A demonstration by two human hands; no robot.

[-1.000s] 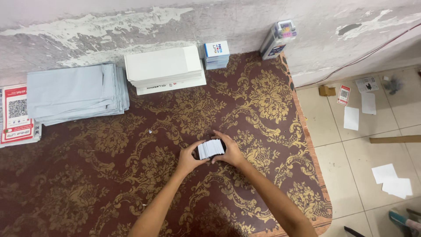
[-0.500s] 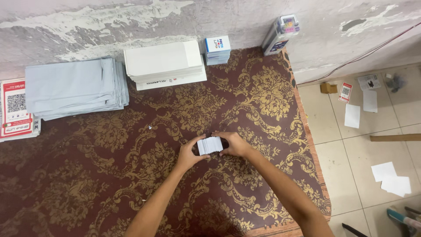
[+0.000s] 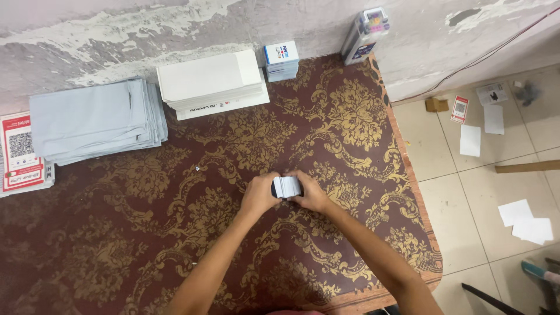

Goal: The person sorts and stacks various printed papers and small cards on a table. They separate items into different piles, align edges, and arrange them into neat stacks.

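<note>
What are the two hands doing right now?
Left hand: fingers closed on the small white stack of cards.
Right hand: fingers closed on the same stack.

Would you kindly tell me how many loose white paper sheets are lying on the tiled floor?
4: one sheet below the red-and-white card, one right of it, and two overlapping farther down. Others may lie outside the frame.

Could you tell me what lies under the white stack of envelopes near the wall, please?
The white stack of envelopes rests on a flat white sheet or box whose edge sticks out at the front, itself on the patterned carpet. How far that sheet extends underneath is covered.
</note>
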